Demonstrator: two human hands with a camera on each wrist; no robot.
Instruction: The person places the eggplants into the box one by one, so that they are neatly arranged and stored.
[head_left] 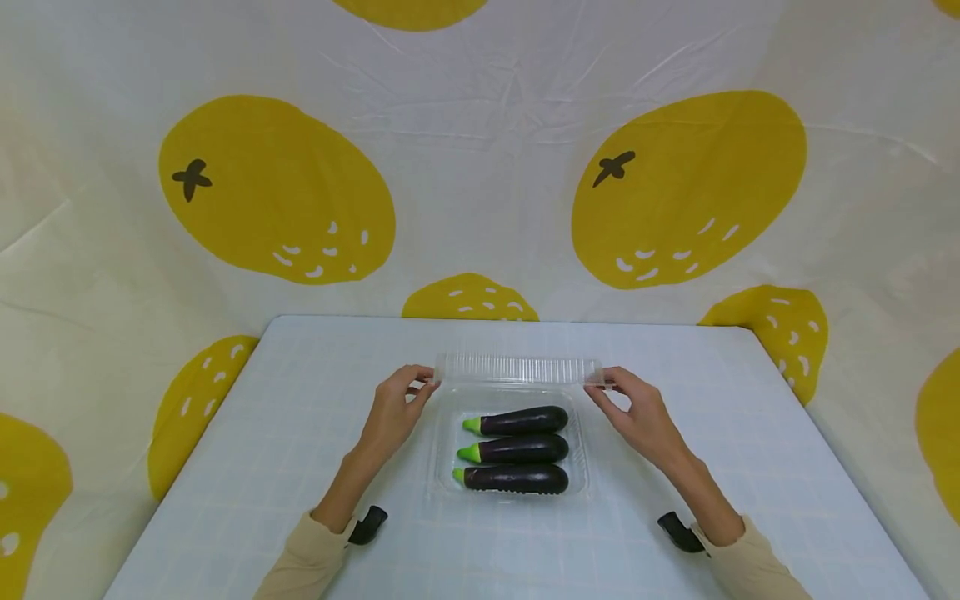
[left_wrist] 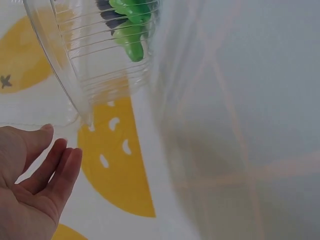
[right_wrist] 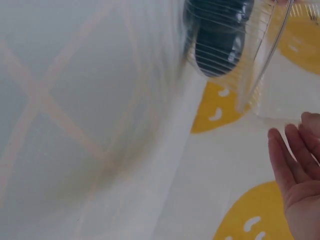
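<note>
A clear plastic clamshell container point(head_left: 446, 433) lies opened on the table with three dark purple eggplants inside, green stems to the left: a far one point(head_left: 525, 421), a middle one point(head_left: 525, 449) and a near one point(head_left: 517, 478). Its ribbed lid point(head_left: 517, 369) stands raised along the far side. My left hand point(head_left: 393, 408) pinches the left corner of the lid between thumb and fingertips. At the opposite corner, my right hand point(head_left: 637, 417) pinches the lid the same way. Through the clear wall, green stems point(left_wrist: 131, 30) show in the left wrist view and rounded dark ends point(right_wrist: 220, 47) in the right.
The table point(head_left: 337, 350) is covered by a pale cloth with faint checks. Behind it and at both sides hangs a whitish sheet point(head_left: 480, 167) printed with large yellow fruit. A black wrist device point(head_left: 368, 526) sits at the left cuff, another point(head_left: 681, 532) at the right.
</note>
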